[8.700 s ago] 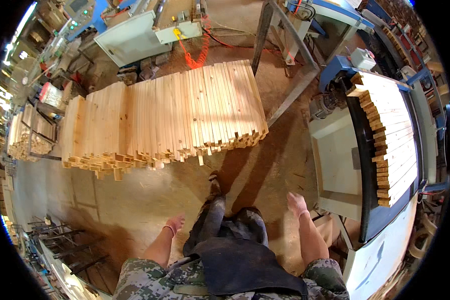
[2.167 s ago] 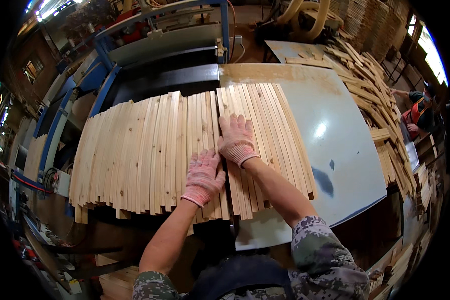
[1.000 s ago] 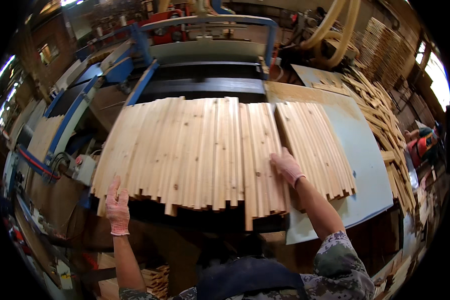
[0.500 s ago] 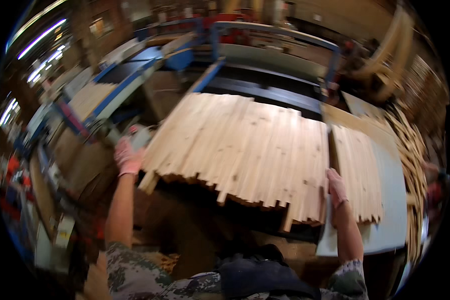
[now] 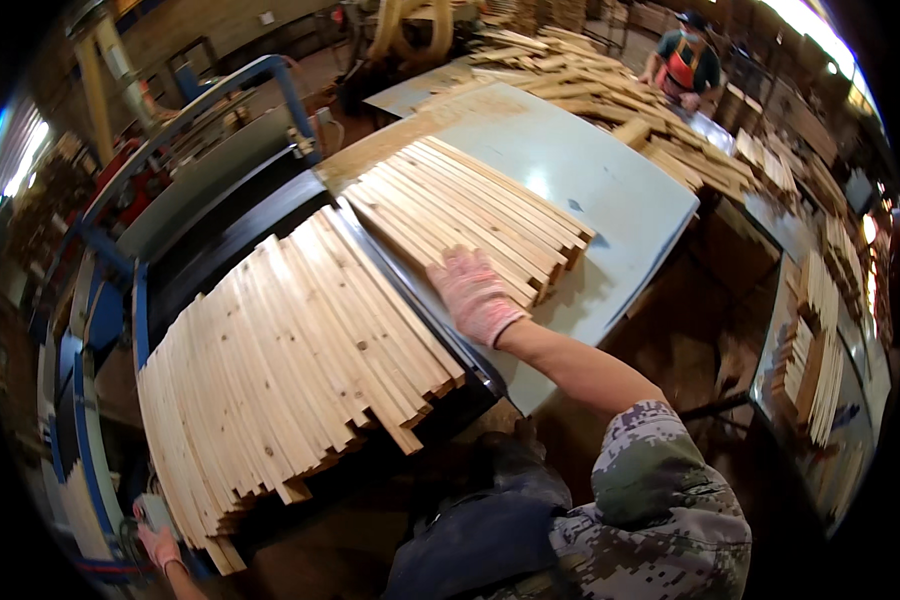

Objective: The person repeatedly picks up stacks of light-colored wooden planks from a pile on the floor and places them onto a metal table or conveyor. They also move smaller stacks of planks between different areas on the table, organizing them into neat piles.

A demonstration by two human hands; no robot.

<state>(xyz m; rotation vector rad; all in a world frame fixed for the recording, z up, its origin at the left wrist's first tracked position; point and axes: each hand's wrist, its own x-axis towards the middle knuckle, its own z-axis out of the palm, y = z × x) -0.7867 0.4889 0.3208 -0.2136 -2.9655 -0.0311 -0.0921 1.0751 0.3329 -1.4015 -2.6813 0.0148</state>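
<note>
My right hand (image 5: 475, 295), in a pink work glove, lies with its fingers stretched over the near left end of a smaller group of wooden strips (image 5: 470, 205). These strips rest side by side on a pale blue-grey table (image 5: 630, 190). To the left, a wider row of pale wooden strips (image 5: 290, 350) lies on a dark machine bed, its near ends uneven. My left hand (image 5: 158, 545), gloved too, is at the lower left beside a small grey box (image 5: 156, 512). Its fingers reach up against the box and look apart; nothing is visibly held.
A blue machine frame (image 5: 200, 95) rises behind the wide row. A dark metal rail (image 5: 420, 300) runs between row and table. Loose wood strips (image 5: 580, 75) are heaped at the table's far side, where another person (image 5: 685, 65) stands. More stacked strips (image 5: 820, 340) lie on a right-hand bench.
The view has swung to the right. My right hand has moved from the wide row's right edge onto the smaller group of strips. My left hand stays by the grey box.
</note>
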